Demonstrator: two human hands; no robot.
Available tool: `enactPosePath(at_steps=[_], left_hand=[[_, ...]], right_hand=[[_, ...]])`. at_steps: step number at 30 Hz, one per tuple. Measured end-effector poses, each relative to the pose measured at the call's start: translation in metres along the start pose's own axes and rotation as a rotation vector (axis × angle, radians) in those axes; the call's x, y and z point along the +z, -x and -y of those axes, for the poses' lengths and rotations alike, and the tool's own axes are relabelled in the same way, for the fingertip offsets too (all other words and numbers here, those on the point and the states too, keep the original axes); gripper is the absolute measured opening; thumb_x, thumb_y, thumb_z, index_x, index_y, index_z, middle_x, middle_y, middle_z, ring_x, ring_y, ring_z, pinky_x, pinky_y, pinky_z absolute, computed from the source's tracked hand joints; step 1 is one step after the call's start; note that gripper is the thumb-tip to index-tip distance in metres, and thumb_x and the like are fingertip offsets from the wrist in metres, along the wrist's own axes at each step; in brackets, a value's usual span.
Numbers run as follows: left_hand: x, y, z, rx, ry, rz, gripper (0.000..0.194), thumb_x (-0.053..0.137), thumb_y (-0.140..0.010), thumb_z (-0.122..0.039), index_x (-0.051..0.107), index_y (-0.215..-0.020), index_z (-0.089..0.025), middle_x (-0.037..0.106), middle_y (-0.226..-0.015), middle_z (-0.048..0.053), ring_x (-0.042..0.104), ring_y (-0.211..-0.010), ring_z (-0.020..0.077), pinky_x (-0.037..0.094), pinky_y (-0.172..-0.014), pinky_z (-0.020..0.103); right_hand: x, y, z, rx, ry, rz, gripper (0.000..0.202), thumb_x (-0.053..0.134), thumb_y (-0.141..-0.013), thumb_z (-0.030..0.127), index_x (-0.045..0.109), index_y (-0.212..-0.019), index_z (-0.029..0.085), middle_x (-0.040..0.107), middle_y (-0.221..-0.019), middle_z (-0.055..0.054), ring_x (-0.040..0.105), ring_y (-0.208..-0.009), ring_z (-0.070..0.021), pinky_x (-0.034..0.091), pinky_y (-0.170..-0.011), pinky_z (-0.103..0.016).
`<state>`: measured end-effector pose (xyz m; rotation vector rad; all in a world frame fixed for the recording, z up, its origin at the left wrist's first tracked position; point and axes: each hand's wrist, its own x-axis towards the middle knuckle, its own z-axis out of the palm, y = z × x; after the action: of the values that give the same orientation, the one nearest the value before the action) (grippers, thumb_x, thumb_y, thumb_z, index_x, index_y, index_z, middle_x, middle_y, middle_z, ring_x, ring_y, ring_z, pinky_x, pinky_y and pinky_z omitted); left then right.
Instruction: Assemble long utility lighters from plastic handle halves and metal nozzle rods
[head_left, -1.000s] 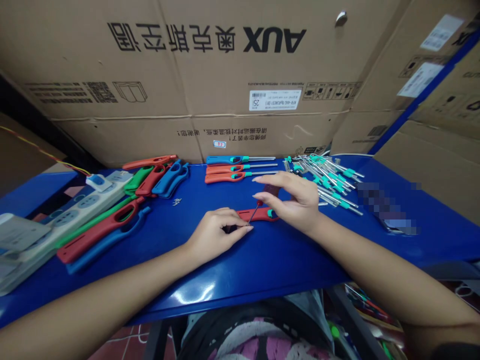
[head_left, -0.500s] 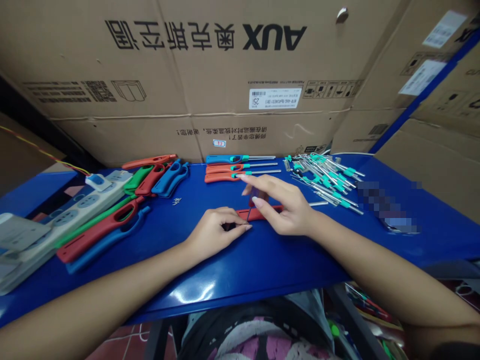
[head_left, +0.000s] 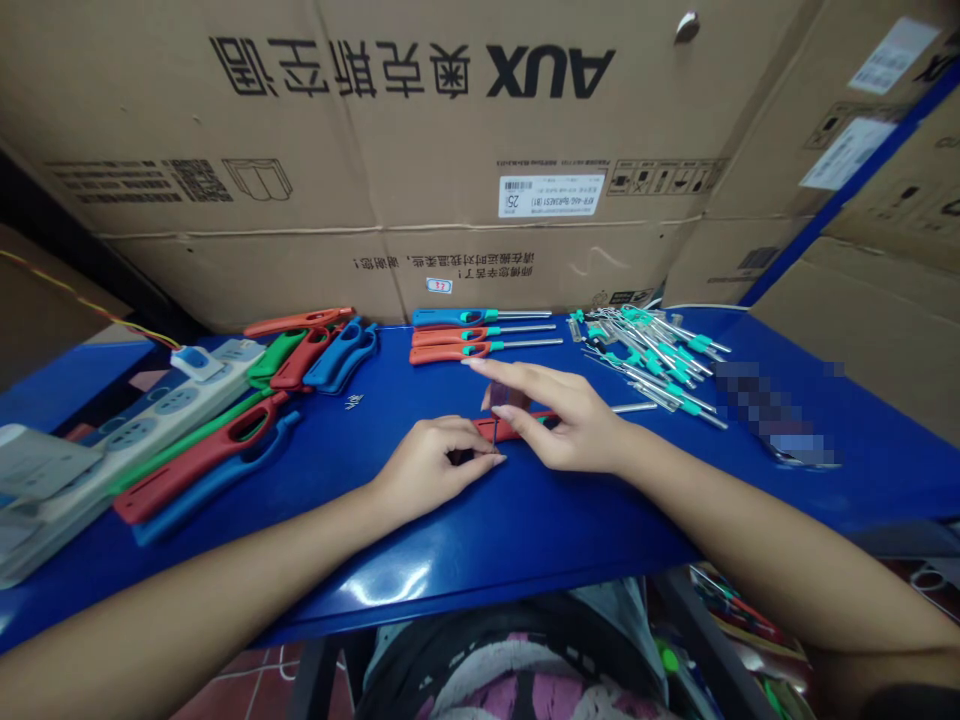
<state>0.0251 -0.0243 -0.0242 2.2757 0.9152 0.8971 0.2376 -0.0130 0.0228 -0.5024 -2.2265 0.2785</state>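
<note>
A red long-necked lighter lies on the blue table in front of me, its metal tube pointing right. My left hand is closed round the handle end, thumb and fingertips together; part of the handle is hidden beneath it. In my right hand is a small screwdriver with a dark red handle, held upright between thumb and fingers. Its thin shaft points down beside my left thumb tip, against the lighter handle. Any screw under the tip is too small to make out.
Behind lie blue and orange lighters in a row. At right is a pile of metal tubes with teal parts. Loose coloured handle shells, small screws and a power strip are at left. Cardboard stands behind.
The screwdriver has turned more upright, and my right fingers have shifted slightly left and down on its handle. My left hand and the lighter stay nearly in place.
</note>
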Motion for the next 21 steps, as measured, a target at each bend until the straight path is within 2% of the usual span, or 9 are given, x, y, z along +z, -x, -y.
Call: enactPosePath(at_steps=[4,9,12,14,17,21], left_hand=[[0.001,0.001,0.001,0.021,-0.018,0.003,0.01,0.071,-0.088,-0.026,0.078,-0.085,-0.02,0.075,-0.083,0.003,0.067,-0.073,0.0161,0.051,-0.07,0.028],[-0.001,0.0,0.0,0.031,-0.045,-0.014,0.009,0.071,-0.088,-0.026,0.075,-0.083,-0.02,0.072,-0.08,0.002,0.064,-0.071,0.0151,0.05,-0.07,0.028],[-0.004,-0.002,-0.001,0.046,-0.092,-0.091,0.014,0.075,-0.085,-0.032,0.074,-0.091,-0.02,0.068,-0.084,0.003,0.064,-0.08,0.0177,0.051,-0.078,0.031],[-0.006,-0.002,0.0,0.032,-0.111,-0.126,0.03,0.078,-0.082,-0.038,0.072,-0.104,-0.019,0.067,-0.096,0.005,0.064,-0.092,0.0205,0.052,-0.087,0.034],[-0.007,-0.002,0.004,-0.007,-0.14,-0.067,0.049,0.078,-0.081,-0.04,0.065,-0.122,-0.018,0.065,-0.116,0.009,0.063,-0.108,0.0246,0.051,-0.098,0.039],[-0.004,-0.001,0.008,-0.004,-0.179,0.02,0.04,0.069,-0.087,-0.03,0.063,-0.124,-0.018,0.068,-0.118,0.009,0.063,-0.11,0.0254,0.051,-0.099,0.041]], right_hand=[[0.001,0.001,-0.001,-0.028,0.082,0.0,0.049,0.058,-0.095,0.021,0.049,-0.143,0.028,0.072,-0.101,-0.003,0.069,-0.087,-0.0156,0.058,-0.079,-0.028],[0.004,0.002,0.0,-0.026,0.054,0.026,0.057,0.052,-0.097,0.019,0.038,-0.151,0.029,0.072,-0.109,-0.003,0.069,-0.084,-0.0147,0.059,-0.078,-0.028],[0.006,0.002,0.0,0.01,0.06,-0.067,0.058,0.053,-0.096,0.018,0.039,-0.151,0.03,0.07,-0.121,-0.004,0.068,-0.079,-0.0131,0.059,-0.077,-0.027],[0.007,0.002,-0.001,0.052,0.08,-0.137,0.057,0.056,-0.096,0.02,0.04,-0.15,0.031,0.07,-0.122,-0.003,0.067,-0.075,-0.0125,0.059,-0.077,-0.028],[0.008,0.003,-0.005,0.102,0.112,-0.23,0.057,0.058,-0.096,0.023,0.041,-0.15,0.03,0.07,-0.118,-0.003,0.064,-0.069,-0.0123,0.059,-0.072,-0.029],[0.012,0.003,-0.009,0.12,0.115,-0.315,0.053,0.061,-0.095,0.025,0.044,-0.145,0.026,0.071,-0.116,-0.005,0.064,-0.066,-0.0116,0.059,-0.067,-0.029]])
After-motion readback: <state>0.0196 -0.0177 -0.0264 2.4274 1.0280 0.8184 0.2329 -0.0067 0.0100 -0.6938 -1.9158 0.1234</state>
